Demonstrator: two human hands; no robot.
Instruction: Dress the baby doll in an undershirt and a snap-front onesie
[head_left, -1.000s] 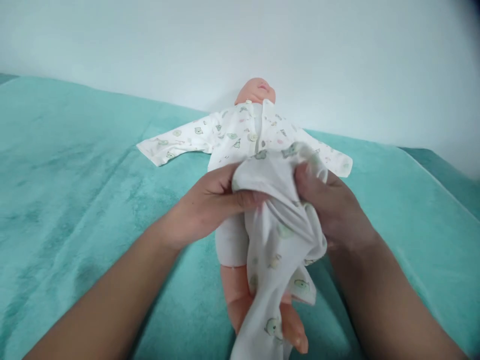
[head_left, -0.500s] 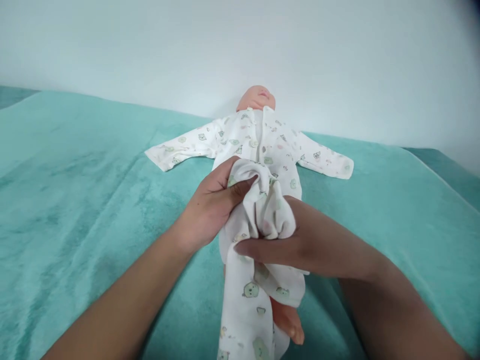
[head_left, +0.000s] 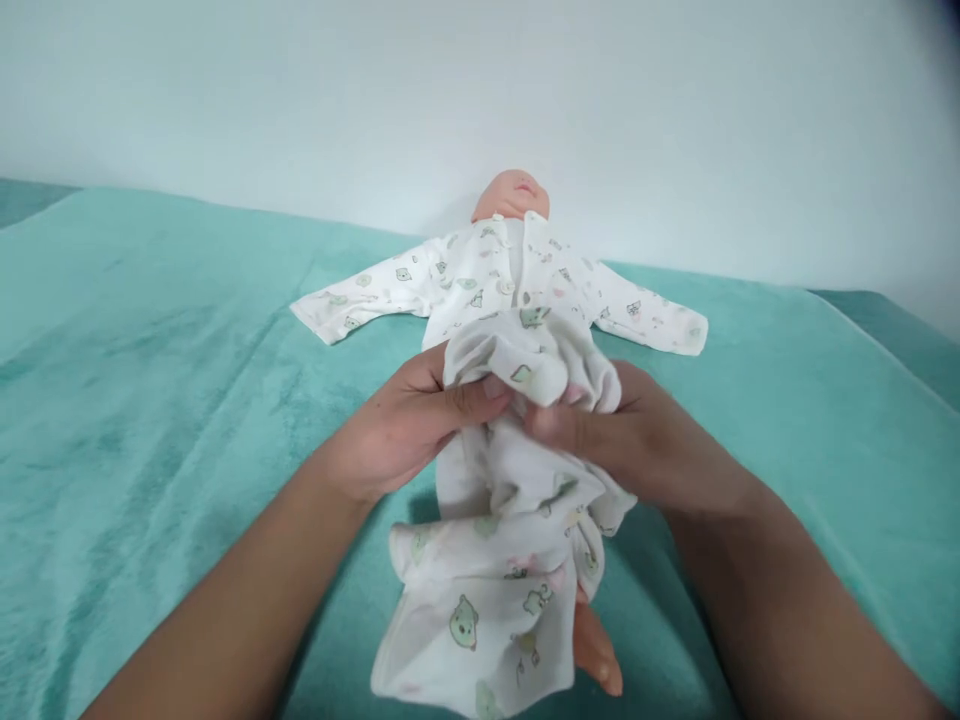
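Note:
A baby doll [head_left: 513, 196] lies on its back, dressed in a white printed jacket [head_left: 472, 265] with its sleeves spread to both sides. Above its lower body, matching white baby pants [head_left: 517, 560] hang bunched between my two hands. My left hand [head_left: 409, 415] grips the gathered cloth from the left, thumb on top. From the right, my right hand [head_left: 607, 425] holds the same bunch, its thumb close to the left one. The doll's foot [head_left: 598, 650] shows beside the lower part of the pants; the rest of its legs is mostly hidden.
A turquoise plush cover [head_left: 187, 400] spreads under the doll across the whole surface. Behind the doll's head rises a plain white wall [head_left: 375, 100].
My right hand has moved up, bringing its thumb near my left thumb. The pants are bunched wider, and their lower part has swung left and spread out.

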